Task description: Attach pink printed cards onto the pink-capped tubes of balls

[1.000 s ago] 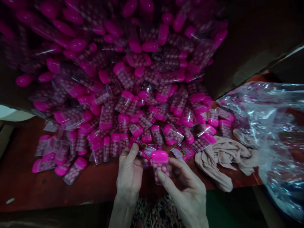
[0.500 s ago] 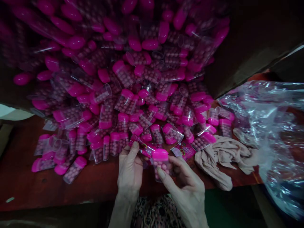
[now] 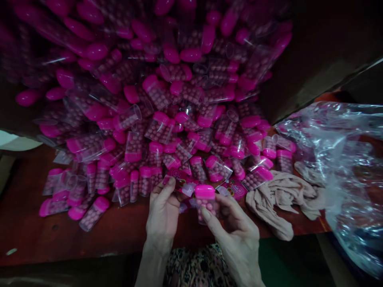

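My right hand [image 3: 236,231] pinches a small clear candy container [image 3: 204,204] with a glossy pink cap and round pink candies inside. It is upright, cap at the top, the thumb across its front. To its left, my left hand [image 3: 164,209] is closed on a pink printed label [image 3: 178,175] between thumb and fingers. A whitish translucent piece [image 3: 189,189] shows at the label's right end, close to the container's cap; whether they touch I cannot tell. Another pink printed label [image 3: 235,189] lies on the table behind my right hand.
A large heap of similar pink-capped containers [image 3: 158,127] spills toward me over the reddish wooden table [image 3: 32,235]. At right lie a crumpled beige cloth [image 3: 278,195] and a clear plastic bag [image 3: 353,159]. A dark panel [image 3: 302,75] borders the heap on the right.
The container in my right hand has shifted slightly right and up. The label in my left hand has turned, so its printed face and the whitish piece now show.
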### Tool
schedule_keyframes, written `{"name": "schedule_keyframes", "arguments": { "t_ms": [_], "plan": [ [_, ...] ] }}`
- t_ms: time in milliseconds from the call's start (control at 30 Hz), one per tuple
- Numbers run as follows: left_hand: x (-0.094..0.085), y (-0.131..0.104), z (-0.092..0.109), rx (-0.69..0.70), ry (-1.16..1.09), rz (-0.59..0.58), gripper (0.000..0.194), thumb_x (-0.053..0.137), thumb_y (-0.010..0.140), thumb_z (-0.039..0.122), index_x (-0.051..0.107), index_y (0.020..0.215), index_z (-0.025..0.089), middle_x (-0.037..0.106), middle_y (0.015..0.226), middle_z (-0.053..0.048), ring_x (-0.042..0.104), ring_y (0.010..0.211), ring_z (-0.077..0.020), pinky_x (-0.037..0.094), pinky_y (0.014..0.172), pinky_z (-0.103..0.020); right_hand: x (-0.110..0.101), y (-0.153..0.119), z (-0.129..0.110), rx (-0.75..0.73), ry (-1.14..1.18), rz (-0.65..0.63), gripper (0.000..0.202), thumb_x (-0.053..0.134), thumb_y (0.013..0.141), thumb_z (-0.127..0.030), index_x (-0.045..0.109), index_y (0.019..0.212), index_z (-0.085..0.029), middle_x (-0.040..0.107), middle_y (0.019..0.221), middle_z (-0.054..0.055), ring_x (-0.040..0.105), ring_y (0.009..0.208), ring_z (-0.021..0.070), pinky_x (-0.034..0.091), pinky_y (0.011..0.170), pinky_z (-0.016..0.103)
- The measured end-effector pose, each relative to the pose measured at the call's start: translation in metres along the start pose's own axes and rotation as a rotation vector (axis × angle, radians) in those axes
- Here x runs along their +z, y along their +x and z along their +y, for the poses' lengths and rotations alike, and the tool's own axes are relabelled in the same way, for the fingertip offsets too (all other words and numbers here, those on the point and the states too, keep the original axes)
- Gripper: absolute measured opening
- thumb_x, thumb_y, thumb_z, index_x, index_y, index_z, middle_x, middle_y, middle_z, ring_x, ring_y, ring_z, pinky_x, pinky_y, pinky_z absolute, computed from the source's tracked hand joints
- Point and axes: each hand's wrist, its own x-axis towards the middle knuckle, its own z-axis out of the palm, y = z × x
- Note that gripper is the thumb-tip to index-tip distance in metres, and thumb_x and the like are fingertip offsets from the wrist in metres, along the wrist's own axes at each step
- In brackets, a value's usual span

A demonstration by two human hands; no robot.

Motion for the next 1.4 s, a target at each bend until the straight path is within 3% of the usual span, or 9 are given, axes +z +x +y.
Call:
{"name": "schedule_keyframes", "arguments": {
  "t_ms": [167,500,700,933,1400],
  "plan": [
    [0.0,-0.002,0.0,0.003,0.082,-0.032,0.018,0.075,0.054,0.006,0.065,0.066,0.015,0.07,0.066,0.001,0.064,0.063,-0.0109,0.051,0.064,-0.022,-0.003,0.001,0.005,-0.006,-0.013,0.01,0.026,0.069,0.072,-0.028,0.063,0.096,-0.019,0.064,0.075,0.003,0.063,0.067,0.0175,0.055,0.06,0.031],
    [0.0,-0.003,-0.005,-0.021,0.074,-0.047,0.017,0.08,0.05,0.016,0.065,0.058,0.015,0.069,0.057,0.001,0.06,0.045,-0.0102,0.048,0.042,-0.018,-0.007,-0.002,0.002,0.013,0.056,0.049,0.027,0.07,0.071,-0.025,0.064,0.097,-0.019,0.064,0.075,0.003,0.062,0.065,0.0166,0.056,0.059,0.031],
    [0.0,-0.002,-0.006,0.0,0.064,-0.018,0.021,0.082,0.046,0.016,0.064,0.057,0.015,0.067,0.054,0.002,0.061,0.044,-0.0105,0.05,0.042,-0.018,-0.009,-0.001,-0.001,0.017,0.12,0.094,0.029,0.072,0.068,-0.026,0.066,0.096,-0.018,0.066,0.075,0.003,0.063,0.066,0.017,0.057,0.06,0.03],
    [0.001,-0.003,-0.006,-0.005,0.134,-0.092,0.017,0.081,0.049,0.017,0.067,0.057,0.014,0.067,0.053,0.001,0.059,0.044,-0.0106,0.051,0.041,-0.019,-0.008,-0.001,0.0,0.047,0.121,0.091,0.03,0.072,0.069,-0.026,0.065,0.097,-0.018,0.064,0.078,0.004,0.063,0.069,0.0176,0.057,0.06,0.032],
    [0.0,-0.003,-0.005,0.003,0.183,-0.088,0.015,0.08,0.05,0.015,0.068,0.058,0.014,0.067,0.053,0.001,0.059,0.045,-0.0099,0.053,0.045,-0.02,-0.009,-0.002,-0.003,0.057,0.169,0.109,0.028,0.071,0.07,-0.025,0.064,0.097,-0.02,0.062,0.075,0.002,0.062,0.065,0.0165,0.057,0.062,0.033]
  ]
}}
